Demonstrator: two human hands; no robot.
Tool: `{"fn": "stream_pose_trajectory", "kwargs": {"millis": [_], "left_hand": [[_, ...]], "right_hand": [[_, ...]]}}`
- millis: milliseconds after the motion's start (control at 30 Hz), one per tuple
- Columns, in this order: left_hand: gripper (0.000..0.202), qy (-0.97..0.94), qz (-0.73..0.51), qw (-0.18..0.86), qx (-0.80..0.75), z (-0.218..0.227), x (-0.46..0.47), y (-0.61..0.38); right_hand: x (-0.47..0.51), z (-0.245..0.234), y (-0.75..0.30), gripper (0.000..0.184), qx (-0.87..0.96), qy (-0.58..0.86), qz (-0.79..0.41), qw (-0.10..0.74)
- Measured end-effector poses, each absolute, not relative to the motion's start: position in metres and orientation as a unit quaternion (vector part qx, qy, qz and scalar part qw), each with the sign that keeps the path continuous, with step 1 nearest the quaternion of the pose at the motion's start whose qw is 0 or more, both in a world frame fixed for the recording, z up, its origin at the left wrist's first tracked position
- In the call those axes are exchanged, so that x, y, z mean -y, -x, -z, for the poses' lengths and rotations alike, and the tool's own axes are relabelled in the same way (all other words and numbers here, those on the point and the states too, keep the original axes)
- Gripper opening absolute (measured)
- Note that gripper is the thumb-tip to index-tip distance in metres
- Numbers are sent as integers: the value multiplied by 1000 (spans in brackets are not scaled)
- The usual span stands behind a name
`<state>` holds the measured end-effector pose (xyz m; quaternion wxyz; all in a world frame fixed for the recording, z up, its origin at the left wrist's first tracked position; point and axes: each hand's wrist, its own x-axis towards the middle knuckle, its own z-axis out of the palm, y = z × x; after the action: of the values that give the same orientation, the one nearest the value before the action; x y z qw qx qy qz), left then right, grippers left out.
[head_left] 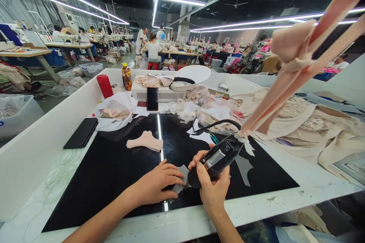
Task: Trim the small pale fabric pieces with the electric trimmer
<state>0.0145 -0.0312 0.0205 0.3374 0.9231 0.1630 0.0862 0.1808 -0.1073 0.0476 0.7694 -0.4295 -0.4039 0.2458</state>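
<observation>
My right hand (213, 186) is wrapped round a black handheld electric cutter (218, 157) with a silver label on its body. A knotted pink fabric strap (281, 83) is tied to the cutter's back end and runs up to the right. My left hand (162, 178) lies flat with its fingers stretched out, touching a small translucent grey piece (181, 176) on the glossy black board (114, 178). The cutter's front end is close to that piece, just right of my left fingertips. A cut pale pink fabric piece (145, 141) lies farther back on the board.
Another translucent piece (243, 169) lies right of the cutter. Beige fabric (285, 121) is heaped at the right. A phone (152, 98) leans at the back, beside a white plastic bag (115, 112). A black flat case (81, 133) lies left. People work at sewing tables beyond.
</observation>
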Motion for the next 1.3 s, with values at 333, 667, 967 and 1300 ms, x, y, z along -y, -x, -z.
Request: {"fn": "stream_pose_trajectory", "kwargs": {"millis": [333,667,967,1300], "left_hand": [[37,-927,-96,332,-146,-17,28,-14],[44,-928,-95,343,-112,-20,23,-13],[47,-934,-93,328,-109,-18,22,-12],[51,-935,-130,296,-143,-18,26,-13]], "right_hand": [[111,-45,-169,47,409,429,-256,764],[115,-45,-161,48,406,391,-284,775],[115,-42,-157,45,418,410,-278,761],[112,-63,-207,47,360,417,-200,810]]}}
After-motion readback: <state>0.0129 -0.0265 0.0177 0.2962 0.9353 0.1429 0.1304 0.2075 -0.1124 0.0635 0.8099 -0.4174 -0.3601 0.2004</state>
